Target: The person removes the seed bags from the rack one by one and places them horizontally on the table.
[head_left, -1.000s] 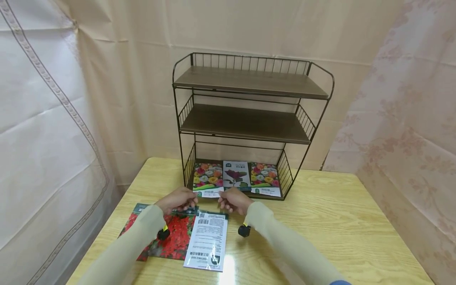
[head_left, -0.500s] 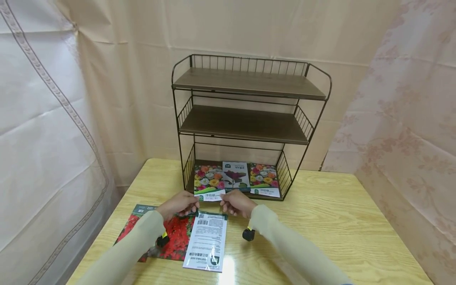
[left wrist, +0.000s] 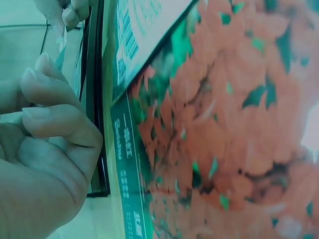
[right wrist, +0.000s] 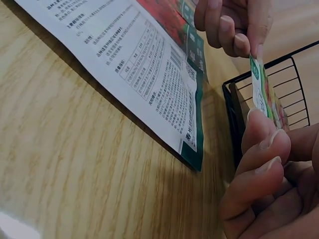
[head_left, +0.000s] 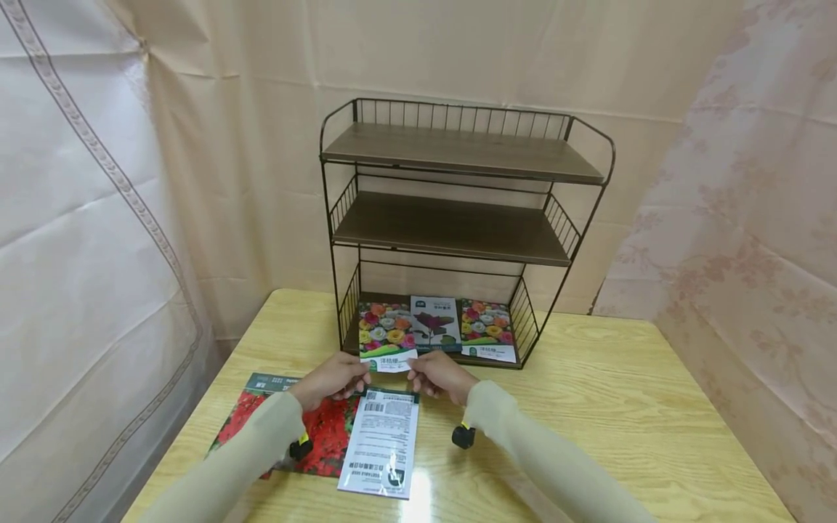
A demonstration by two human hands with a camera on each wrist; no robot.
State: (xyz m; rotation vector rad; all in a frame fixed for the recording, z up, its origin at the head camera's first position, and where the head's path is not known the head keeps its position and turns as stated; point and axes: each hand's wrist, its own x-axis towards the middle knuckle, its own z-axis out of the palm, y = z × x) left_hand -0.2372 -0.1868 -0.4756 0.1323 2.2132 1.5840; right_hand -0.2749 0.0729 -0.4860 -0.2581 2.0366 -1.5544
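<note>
A seed packet with colourful flowers (head_left: pixel 386 330) lies at the left of the rack's lowest shelf, its white front edge sticking out. My left hand (head_left: pixel 332 378) pinches that edge at its left corner, and my right hand (head_left: pixel 441 374) pinches the right corner. In the right wrist view the packet (right wrist: pixel 260 92) is seen nearly edge-on between both hands. Beside it on the shelf lie a packet with a dark purple plant (head_left: pixel 433 323) and another flower packet (head_left: pixel 487 327). The left wrist view shows my curled left fingers (left wrist: pixel 55 119) near the rack.
The black wire rack (head_left: pixel 451 229) with brown boards stands at the table's back. Red-flower packets (head_left: pixel 330 436) lie on the table (head_left: pixel 621 421) below my left hand. A white packet, back side up (head_left: pixel 382 447), partly overlaps them. A curtain (head_left: pixel 248 181) hangs behind.
Both hands have drawn the left flower packet slightly toward me and to the right, so its white edge sits further out from the shelf. The other packets have stayed put.
</note>
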